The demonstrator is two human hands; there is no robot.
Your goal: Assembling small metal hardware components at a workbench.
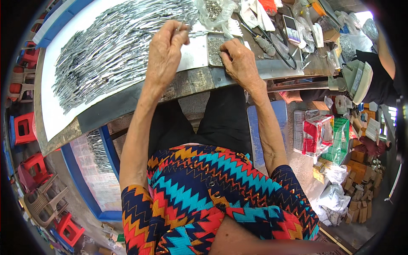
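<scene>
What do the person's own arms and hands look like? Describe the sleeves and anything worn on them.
Both forearms are bare from above the elbow down. The left hand and right hand wear no gloves, and no rings, watch or bracelet show. The short sleeves belong to a top with a zigzag pattern in red, orange, turquoise, navy and black. The hands look lined and veined, with knobbly knuckles.

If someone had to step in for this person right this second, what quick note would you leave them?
Left hand: raised over the white sheet, pinching one thin metal strip at the fingertips.
Right hand: fingers down in the small metal tray of tiny metal parts.
Pile of metal strips: spread across the white sheet, left of the hands. A bag of small parts lies behind the tray.
Done or left: cannot tell which strips are finished.
</scene>
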